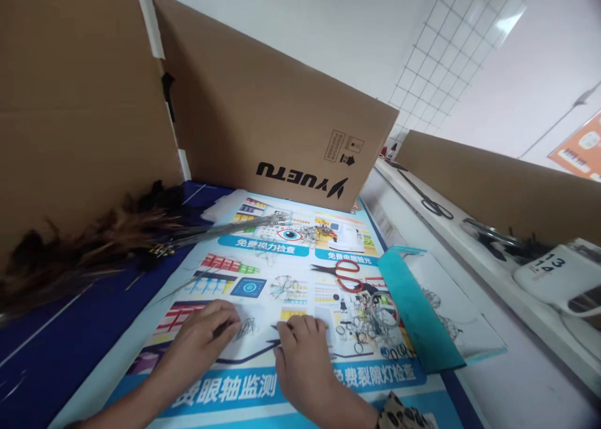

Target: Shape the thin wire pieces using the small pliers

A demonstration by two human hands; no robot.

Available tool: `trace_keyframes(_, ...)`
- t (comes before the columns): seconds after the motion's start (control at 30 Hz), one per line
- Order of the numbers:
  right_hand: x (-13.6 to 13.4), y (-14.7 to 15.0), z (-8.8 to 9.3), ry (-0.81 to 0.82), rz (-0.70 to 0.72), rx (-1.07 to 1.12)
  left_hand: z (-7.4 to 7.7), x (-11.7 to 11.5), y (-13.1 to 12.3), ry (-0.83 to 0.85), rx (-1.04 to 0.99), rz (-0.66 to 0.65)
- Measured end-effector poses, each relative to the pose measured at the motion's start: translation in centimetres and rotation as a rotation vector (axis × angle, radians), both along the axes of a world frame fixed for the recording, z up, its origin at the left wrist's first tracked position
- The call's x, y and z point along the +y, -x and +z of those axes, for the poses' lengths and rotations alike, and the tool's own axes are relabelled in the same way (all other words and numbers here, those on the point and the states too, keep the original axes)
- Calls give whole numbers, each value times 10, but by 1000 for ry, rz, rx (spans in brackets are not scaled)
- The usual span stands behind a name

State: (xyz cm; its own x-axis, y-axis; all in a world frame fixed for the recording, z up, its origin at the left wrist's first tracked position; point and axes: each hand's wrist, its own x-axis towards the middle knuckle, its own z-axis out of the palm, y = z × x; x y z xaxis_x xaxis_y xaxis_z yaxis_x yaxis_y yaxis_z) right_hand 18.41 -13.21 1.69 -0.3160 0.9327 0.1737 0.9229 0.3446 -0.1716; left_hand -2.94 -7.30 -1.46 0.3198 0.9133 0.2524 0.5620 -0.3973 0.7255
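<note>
Wire (246,327), thin and looped, sits at the fingertips of the left hand (218,321), bent narrow (whether they pinch it, one cannot tell). Just beside, the right hand (304,354) curls round a dark-bladed tool (272,342). Farther out lie red-handled scissors (348,267) and a teal folder (417,310).

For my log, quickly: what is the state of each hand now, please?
Left hand: fingers curled beside thin dark wire loops; a grip cannot be told.
Right hand: closed, apparently holding a dark metal tool with pointed tips.
</note>
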Motion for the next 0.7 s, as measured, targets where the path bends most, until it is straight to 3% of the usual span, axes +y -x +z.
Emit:
trace_keyframes(0.4, -1, 6, 4, -16, -14, -41, -7, 1, -1, 1, 61, -17)
trace_keyframes(0.7, -9, -16, 19, 13, 57, -59, -6, 0, -2, -22, 28, 15)
